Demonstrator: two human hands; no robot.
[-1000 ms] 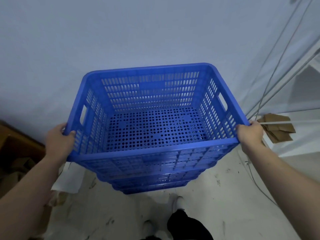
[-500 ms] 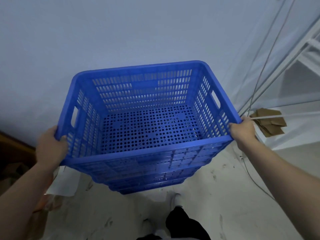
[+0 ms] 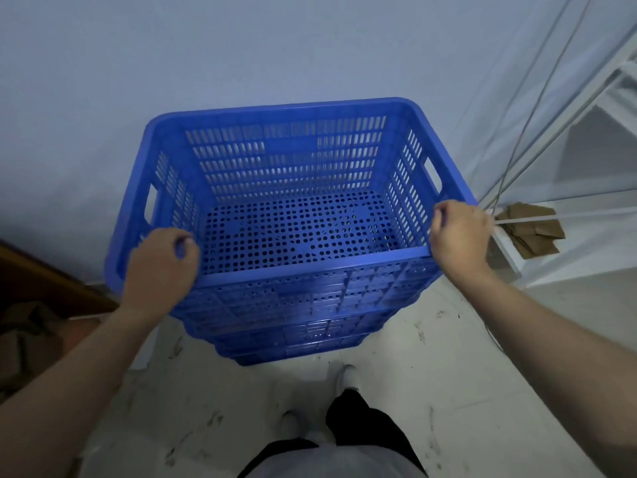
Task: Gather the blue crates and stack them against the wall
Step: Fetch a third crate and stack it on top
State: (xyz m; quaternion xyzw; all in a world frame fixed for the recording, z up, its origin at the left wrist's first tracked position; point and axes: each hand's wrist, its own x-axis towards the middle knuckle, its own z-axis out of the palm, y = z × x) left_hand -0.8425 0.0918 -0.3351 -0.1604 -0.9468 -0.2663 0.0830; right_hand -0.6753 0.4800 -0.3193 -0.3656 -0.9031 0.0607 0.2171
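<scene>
Blue crates, about four nested in one stack; both hands, left and right, curled over the top rim's near corners.

Pale bluish wall, scuffed light floor, white shelving frame at right.

Both hands, the left hand and the right hand, curl over the near corners of the top blue crate, nested on a stack of crates by the wall.
</scene>
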